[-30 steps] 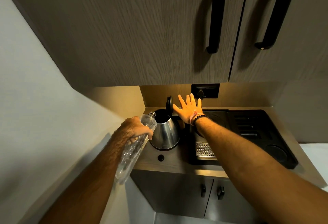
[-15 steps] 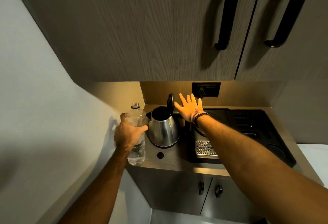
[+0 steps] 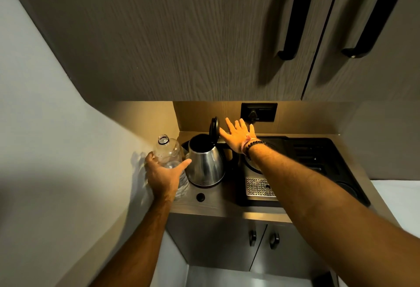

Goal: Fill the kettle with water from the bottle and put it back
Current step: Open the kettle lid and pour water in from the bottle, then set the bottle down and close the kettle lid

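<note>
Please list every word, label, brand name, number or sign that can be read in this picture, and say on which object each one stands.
No text can be read in this view.
bottle: clear plastic, no label showing.
kettle: plain steel, no brand mark showing.
wall socket: dark, any marking is too small and blurred to read.
black tray: no lettering showing.

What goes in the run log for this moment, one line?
left hand: gripping upright uncapped plastic bottle on counter | right hand: open, at raised kettle lid | kettle: open
</note>
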Demonstrator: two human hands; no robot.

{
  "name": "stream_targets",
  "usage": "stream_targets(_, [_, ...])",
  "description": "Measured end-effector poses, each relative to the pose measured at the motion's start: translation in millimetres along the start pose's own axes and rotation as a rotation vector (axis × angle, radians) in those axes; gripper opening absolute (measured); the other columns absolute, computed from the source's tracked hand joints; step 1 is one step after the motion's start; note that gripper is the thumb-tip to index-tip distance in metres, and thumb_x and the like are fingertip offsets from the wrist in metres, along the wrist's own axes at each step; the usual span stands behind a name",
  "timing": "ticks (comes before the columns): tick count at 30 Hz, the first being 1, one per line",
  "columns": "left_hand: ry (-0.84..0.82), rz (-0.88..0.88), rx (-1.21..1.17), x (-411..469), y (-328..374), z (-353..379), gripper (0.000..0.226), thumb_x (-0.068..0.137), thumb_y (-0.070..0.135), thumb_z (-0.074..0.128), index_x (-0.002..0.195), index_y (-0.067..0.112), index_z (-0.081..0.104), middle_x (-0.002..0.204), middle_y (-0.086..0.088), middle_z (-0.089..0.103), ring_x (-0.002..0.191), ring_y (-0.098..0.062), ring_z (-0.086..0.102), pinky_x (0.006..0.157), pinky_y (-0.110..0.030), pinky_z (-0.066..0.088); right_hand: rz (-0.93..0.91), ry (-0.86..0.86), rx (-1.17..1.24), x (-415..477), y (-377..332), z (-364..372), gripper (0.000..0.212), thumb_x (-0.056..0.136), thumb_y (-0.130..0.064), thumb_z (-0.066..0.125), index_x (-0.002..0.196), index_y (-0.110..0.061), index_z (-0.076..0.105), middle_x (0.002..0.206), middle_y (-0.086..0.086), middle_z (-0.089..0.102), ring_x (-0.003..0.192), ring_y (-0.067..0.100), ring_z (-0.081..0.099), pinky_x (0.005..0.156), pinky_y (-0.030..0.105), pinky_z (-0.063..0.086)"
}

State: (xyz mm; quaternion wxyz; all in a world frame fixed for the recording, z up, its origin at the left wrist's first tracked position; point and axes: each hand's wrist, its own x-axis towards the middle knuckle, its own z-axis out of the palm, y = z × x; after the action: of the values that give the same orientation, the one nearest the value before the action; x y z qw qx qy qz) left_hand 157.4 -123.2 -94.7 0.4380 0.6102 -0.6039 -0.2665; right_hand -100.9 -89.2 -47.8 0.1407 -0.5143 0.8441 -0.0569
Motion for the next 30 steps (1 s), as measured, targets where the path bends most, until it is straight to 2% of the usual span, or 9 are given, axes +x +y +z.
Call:
stream_targets(2, [0.149,0.05,-0.014,-24.1,-13.3,-0.7,0.097,0.052,0.065,0.088,0.124,0.011,0.051,0.126,-0.015,0.057,0.11,-0.03,0.056,0.082,-0.039,0.054,0.0,-0.001,0.009,-0.2,-1.1,1.5,0.084,0.092,-0.074,0.01,0.161,-0.027,-0.004,0.17,0.013,0.003,0.158,0.031,-0.003,0.124,0.058,-0.002])
stream_targets(4, [0.184,0.155,0.005,-48.4,-23.7,2.2,0.071,0.065,0.061,0.083,0.109,0.011,0.055,0.108,-0.013,0.06,0.092,-0.026,0.059,0.066,-0.028,0.05,-0.002,0.002,0.008,0.8,-1.4,0.0,0.085,0.091,-0.074,0.01,0.161,-0.027,-0.003,0.17,0.013,0.004,0.158,0.031,-0.003,0.124,0.058,-0.002])
stream_targets(7, [-0.057,0.307,0.13,-65.7,-35.6,15.4,0.028,0.081,0.029,0.082,0.085,0.013,0.059,0.077,-0.003,0.06,0.068,-0.021,0.06,0.054,-0.012,0.035,-0.011,0.006,0.007,2.2,-2.6,-4.5,0.086,0.09,-0.075,0.01,0.161,-0.028,-0.004,0.17,0.013,0.004,0.158,0.031,-0.003,0.124,0.059,-0.002])
stream_targets(8, [-0.182,0.314,0.175,-67.4,-36.6,21.0,0.02,0.085,0.022,0.078,0.082,0.013,0.061,0.074,-0.001,0.059,0.068,-0.024,0.061,0.053,-0.018,0.039,-0.014,0.007,0.004,1.9,-3.1,-5.4,0.087,0.089,-0.076,0.01,0.161,-0.028,-0.004,0.17,0.013,0.004,0.158,0.031,-0.003,0.124,0.059,-0.002])
stream_targets(10, [-0.388,0.342,0.355,-71.2,-39.8,34.0,0.004,0.088,0.016,0.069,0.089,0.013,0.067,0.086,-0.006,0.064,0.082,-0.029,0.063,0.066,-0.038,0.05,-0.011,-0.001,-0.006,-0.9,-2.0,-5.2,0.089,0.088,-0.078,0.01,0.161,-0.027,-0.004,0.17,0.014,0.004,0.158,0.031,-0.003,0.124,0.058,-0.001])
stream_targets(14, [-0.578,0.406,0.683,-66.4,-45.4,50.7,0.027,0.091,0.013,0.06,0.116,0.016,0.07,0.112,-0.011,0.066,0.104,-0.033,0.063,0.088,-0.045,0.054,-0.007,-0.027,-0.026,-4.1,-5.1,-2.4,0.089,0.089,-0.078,0.011,0.161,-0.028,-0.003,0.17,0.013,0.004,0.158,0.032,-0.003,0.124,0.059,0.0])
stream_targets(19, [-0.655,0.376,0.874,-54.4,-43.3,62.1,0.02,0.089,0.014,0.066,0.108,0.013,0.074,0.106,-0.009,0.072,0.101,-0.029,0.068,0.087,-0.041,0.058,0.021,-0.045,0.009,-7.2,-2.0,-3.5,0.084,0.091,-0.075,0.01,0.161,-0.029,-0.001,0.17,0.012,0.003,0.158,0.032,-0.004,0.124,0.058,-0.001])
stream_targets(26, [-0.549,0.408,0.512,-47.1,1.4,33.0,0.021,0.088,0.016,0.069,0.107,0.011,0.076,0.106,-0.011,0.073,0.098,-0.027,0.067,0.083,-0.035,0.055,0.022,-0.063,-0.007,-6.1,6.9,-1.2,0.082,0.093,-0.073,0.013,0.161,-0.029,-0.002,0.171,0.011,0.003,0.158,0.033,-0.004,0.124,0.06,0.0])
stream_targets(30, [-0.303,0.56,0.219,-33.7,54.2,-8.4,0.023,0.082,0.016,0.078,0.103,0.008,0.078,0.094,-0.013,0.075,0.081,-0.027,0.07,0.072,-0.037,0.058,0.004,-0.074,-0.033,-5.2,5.1,1.4,0.079,0.096,-0.07,0.016,0.161,-0.03,-0.002,0.171,0.01,0.004,0.157,0.035,-0.003,0.124,0.061,0.001])
